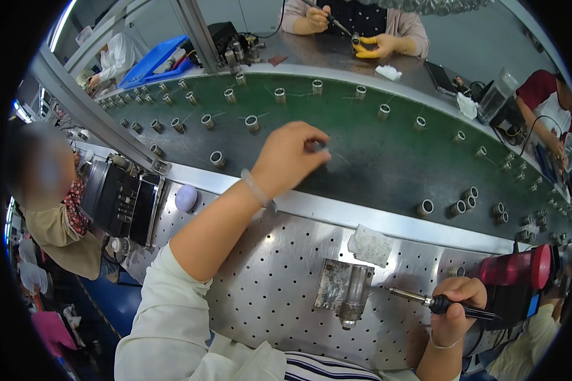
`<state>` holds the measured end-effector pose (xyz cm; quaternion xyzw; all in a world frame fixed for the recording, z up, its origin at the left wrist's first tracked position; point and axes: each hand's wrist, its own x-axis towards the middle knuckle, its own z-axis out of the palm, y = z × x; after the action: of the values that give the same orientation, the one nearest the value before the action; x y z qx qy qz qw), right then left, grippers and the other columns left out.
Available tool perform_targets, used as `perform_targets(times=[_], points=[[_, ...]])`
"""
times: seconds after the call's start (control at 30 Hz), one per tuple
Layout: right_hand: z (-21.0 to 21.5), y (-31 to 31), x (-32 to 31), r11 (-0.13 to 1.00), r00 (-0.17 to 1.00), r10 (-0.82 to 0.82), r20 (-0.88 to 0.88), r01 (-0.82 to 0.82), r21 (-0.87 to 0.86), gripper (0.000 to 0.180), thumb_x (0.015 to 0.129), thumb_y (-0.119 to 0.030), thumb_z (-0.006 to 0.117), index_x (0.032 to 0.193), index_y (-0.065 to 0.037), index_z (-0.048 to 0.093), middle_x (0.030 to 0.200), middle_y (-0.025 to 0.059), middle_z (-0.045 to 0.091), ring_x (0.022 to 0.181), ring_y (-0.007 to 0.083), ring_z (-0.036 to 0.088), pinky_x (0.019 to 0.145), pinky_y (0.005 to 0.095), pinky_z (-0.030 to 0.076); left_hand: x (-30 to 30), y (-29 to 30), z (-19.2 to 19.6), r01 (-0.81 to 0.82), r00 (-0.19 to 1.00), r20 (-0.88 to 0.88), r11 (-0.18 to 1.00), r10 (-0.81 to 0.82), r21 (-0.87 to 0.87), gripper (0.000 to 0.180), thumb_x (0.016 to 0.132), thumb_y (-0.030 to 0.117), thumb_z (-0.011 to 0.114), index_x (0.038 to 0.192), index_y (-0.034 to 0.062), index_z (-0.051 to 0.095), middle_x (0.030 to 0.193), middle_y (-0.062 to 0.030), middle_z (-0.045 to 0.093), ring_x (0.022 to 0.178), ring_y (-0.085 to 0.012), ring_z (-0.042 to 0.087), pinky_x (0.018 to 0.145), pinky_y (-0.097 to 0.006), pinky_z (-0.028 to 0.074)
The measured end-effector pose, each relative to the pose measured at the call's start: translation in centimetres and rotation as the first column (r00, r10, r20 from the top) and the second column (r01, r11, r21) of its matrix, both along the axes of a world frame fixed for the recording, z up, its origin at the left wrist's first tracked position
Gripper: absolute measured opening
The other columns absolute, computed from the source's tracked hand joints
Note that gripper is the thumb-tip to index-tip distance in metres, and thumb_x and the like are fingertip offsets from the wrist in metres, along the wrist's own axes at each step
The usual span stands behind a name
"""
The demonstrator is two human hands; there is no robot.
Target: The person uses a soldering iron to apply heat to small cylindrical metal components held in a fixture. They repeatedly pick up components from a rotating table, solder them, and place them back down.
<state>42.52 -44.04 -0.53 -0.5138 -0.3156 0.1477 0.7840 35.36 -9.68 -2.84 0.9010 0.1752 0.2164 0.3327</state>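
Note:
My left hand [289, 155] is stretched out over the green conveyor belt [375, 168]. Its fingers are closed around a small metal cylinder [318, 146], mostly hidden by them, with a thin wire trailing off to the right. Low on the right, my right hand [459, 310] grips a soldering iron [440, 305] by its black handle, the tip pointing left. Just left of that tip, a metal block fixture [354, 293] with a rounded barrel rests on the perforated metal worktop [260, 279]. A crumpled whitish pad [370, 245] lies above the fixture.
Several metal cylinders, among them one [425, 207] near the belt's front edge, stand along the conveyor. A lilac ball-shaped object [185, 198] sits at the worktop's left. A red spool [515, 267] is at the right. Across the belt, a person in yellow finger covers [370, 47] holds a soldering iron.

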Motion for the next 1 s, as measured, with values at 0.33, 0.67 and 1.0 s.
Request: perform_targets(times=[0.33, 0.67, 1.0], points=[[1.5, -0.5, 0.1, 0.999, 0.999, 0.020, -0.044, -0.021, -0.029, 0.033, 0.077, -0.022, 0.075, 0.078, -0.001, 0.050, 0.062, 0.0068, 0.053, 0.046, 0.0116, 0.049, 0.042, 0.0208, 0.039, -0.4, 1.4, 0.9, -0.127, 0.991, 0.085, 0.891, 0.099, 0.436, 0.045, 0.070, 0.016, 0.076, 0.110, 0.0041, 0.061, 0.106, -0.0099, 0.059, 0.102, -0.0261, 0.054, 0.075, -0.032, 0.048], [1.6, -1.3, 0.7, 0.997, 0.997, -0.074, 0.013, 0.074, 0.013, 0.027, 0.082, -0.021, 0.068, 0.083, 0.000, 0.050, 0.063, 0.0092, 0.053, 0.045, 0.0120, 0.047, 0.044, 0.0227, 0.039, 3.0, -8.3, 2.1, 0.350, 0.937, 0.002, 0.936, -0.350, -0.046, 0.039, 0.073, 0.010, 0.071, 0.111, 0.0081, 0.062, 0.106, -0.0081, 0.056, 0.092, -0.0232, 0.056, 0.070, -0.030, 0.050], [1.6, -1.8, 0.4, 0.982, 0.990, -0.126, -0.063, 0.134, 0.133, 0.026, 0.078, -0.015, 0.073, 0.084, 0.002, 0.055, 0.070, 0.0124, 0.059, 0.051, 0.0133, 0.055, 0.047, 0.0204, 0.044, 7.0, -9.9, -1.0, 0.459, 0.888, -0.110, 0.867, -0.446, 0.193, 0.025, 0.074, 0.013, 0.069, 0.097, 0.0066, 0.063, 0.097, -0.0110, 0.057, 0.087, -0.0301, 0.058, 0.075, -0.038, 0.048]])
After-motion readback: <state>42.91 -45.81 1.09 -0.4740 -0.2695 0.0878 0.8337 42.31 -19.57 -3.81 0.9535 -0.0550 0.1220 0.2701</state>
